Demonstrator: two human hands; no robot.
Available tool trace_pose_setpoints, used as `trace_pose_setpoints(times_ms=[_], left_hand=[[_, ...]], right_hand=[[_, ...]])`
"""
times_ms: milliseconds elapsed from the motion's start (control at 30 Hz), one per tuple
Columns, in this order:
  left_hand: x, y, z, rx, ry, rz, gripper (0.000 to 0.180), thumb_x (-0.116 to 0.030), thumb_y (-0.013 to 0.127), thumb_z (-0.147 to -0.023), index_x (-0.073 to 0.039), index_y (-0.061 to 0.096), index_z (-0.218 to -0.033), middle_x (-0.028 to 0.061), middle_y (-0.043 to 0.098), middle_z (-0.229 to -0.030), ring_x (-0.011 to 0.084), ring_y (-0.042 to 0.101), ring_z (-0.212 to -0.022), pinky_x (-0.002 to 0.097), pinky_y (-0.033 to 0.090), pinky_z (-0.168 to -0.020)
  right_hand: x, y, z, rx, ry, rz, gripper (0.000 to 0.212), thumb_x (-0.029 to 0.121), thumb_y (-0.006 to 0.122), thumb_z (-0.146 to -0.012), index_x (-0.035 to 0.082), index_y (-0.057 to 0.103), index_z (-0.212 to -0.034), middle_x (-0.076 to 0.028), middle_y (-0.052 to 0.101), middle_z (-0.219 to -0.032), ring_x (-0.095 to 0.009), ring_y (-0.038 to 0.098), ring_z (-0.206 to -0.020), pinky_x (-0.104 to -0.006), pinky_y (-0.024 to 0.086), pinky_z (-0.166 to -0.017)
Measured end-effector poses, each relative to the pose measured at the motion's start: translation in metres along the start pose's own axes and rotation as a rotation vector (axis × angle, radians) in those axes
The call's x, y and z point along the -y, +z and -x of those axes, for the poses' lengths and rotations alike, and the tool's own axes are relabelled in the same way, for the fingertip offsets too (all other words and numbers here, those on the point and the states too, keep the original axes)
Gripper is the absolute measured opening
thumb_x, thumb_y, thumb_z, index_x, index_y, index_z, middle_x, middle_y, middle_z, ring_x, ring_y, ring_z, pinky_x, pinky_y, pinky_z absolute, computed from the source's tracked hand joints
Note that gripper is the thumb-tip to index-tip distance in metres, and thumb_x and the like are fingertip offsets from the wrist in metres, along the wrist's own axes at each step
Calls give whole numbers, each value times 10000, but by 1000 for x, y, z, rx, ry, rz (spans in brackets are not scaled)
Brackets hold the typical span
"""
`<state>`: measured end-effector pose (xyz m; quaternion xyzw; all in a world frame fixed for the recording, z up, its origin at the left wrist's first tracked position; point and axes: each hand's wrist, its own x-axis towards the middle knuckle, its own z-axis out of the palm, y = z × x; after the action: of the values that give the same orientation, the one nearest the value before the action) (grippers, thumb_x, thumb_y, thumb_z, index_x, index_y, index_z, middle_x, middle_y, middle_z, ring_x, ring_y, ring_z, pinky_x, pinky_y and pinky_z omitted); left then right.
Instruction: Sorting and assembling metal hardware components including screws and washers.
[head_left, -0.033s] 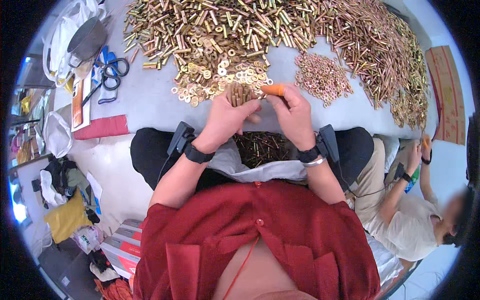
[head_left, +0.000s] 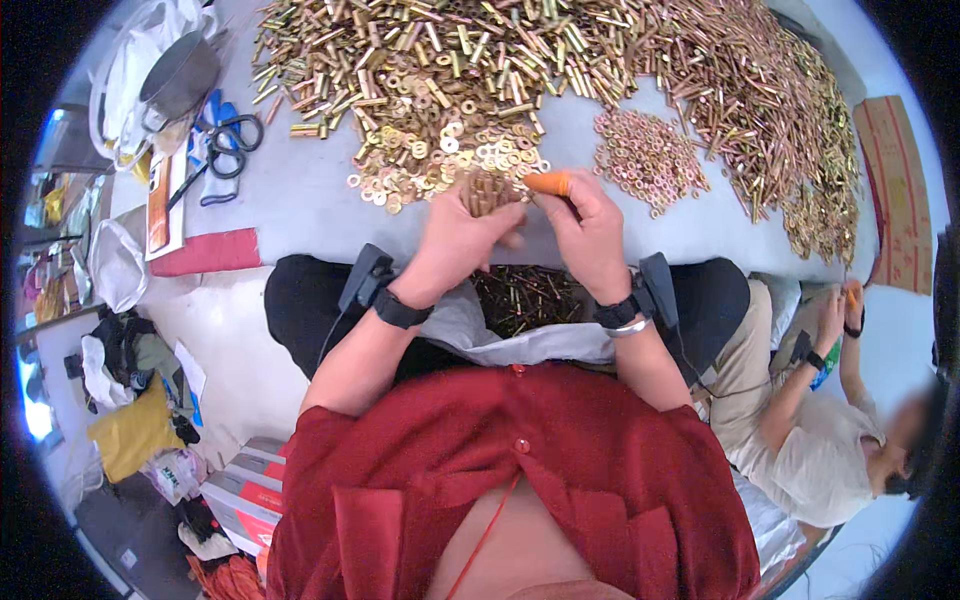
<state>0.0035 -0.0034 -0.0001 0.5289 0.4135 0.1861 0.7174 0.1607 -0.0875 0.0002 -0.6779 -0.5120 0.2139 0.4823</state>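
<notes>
On my lap, a white sack (head_left: pixel 500 349) holds loose metal pieces (head_left: pixel 530 298); my left fingers (head_left: pixel 503 218) clasp a rod bundle (head_left: pixel 488 190), my right fingers (head_left: pixel 556 211) narrow, any grip unclear.

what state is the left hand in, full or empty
Full: the left hand holds a bundle of slim, rod-shaped metal pieces, their ends showing above the thumb.

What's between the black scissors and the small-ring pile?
Head view: a spread of flat golden washers, with grey tabletop showing on both sides.
</notes>
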Motion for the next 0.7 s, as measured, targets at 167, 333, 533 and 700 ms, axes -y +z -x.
trace_pose_setpoints(times_ms=[167, 333, 533, 700], left_hand=[[5, -3, 0, 7, 145, 53, 304, -201, 650, -889, 1, 604, -1110, 85, 698, -870, 153, 664, -696, 319, 551, -587], [21, 3, -11, -53, 508, -306, 240, -194, 673, -827, -22, 608, -981, 218, 650, -842, 320, 665, -791, 422, 509, -686], [16, 5, 6, 21, 305, -13, 304, -177, 706, -844, -9, 558, -1048, 89, 637, -780, 156, 642, -638, 322, 499, -549], [-2, -3, -4, 184, 177, 262, 405, -259, 712, -870, -57, 566, -1189, 20, 682, -922, 105, 653, -629, 237, 488, -480]], right_hand=[[9, 6, -4, 97, 114, 67, 186, 67, 586, -898, -9, 668, -1046, -147, 678, -1039, -254, 645, -961, -335, 491, -859], [2, -5, 0, 113, 46, 181, 181, 138, 586, -933, -20, 637, -1004, -135, 633, -928, -254, 594, -886, -356, 462, -823], [5, -2, -4, 69, 75, 198, 251, 145, 527, -962, -23, 629, -1118, -128, 639, -990, -259, 578, -907, -361, 450, -848], [16, 1, -2, -2, 184, -16, 246, 136, 555, -945, 2, 666, -1118, -83, 668, -990, -155, 591, -913, -297, 463, -835]])
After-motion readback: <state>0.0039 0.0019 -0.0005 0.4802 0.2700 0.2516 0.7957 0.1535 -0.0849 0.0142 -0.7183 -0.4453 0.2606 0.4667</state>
